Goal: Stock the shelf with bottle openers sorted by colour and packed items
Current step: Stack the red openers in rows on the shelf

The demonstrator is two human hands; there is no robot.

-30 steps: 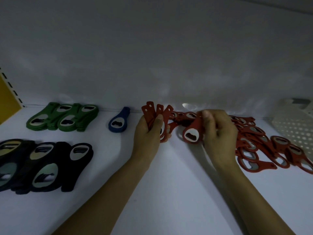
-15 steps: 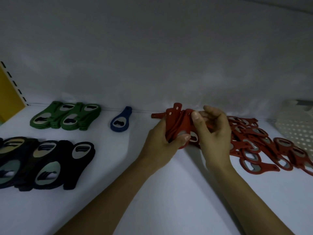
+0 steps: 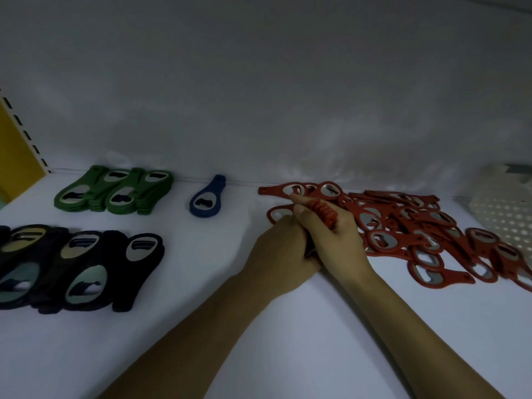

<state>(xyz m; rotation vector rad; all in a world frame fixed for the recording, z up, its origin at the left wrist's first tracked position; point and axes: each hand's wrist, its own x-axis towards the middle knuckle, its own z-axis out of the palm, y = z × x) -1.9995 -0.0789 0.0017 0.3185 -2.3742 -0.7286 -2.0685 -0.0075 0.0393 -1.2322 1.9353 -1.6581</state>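
Both hands meet at the middle of the white shelf (image 3: 259, 326). My left hand (image 3: 280, 251) and my right hand (image 3: 336, 243) together clasp a stack of red bottle openers (image 3: 325, 216), held on edge and low over the shelf. A loose pile of red openers (image 3: 426, 234) spreads to the right of my hands, and two red ones (image 3: 305, 191) lie just behind them. Green openers (image 3: 115, 192) are grouped at the back left, a single blue opener (image 3: 207, 197) lies between, and black openers (image 3: 80, 263) sit at the front left.
A white perforated basket (image 3: 506, 214) stands at the far right against the back wall (image 3: 259, 110). A yellow side panel with a slotted upright (image 3: 17, 151) closes the shelf on the left.
My hands have lowered the gathered red stack toward the shelf and closed tighter around it; a second ago the left held a fanned bunch and the right a single red opener.
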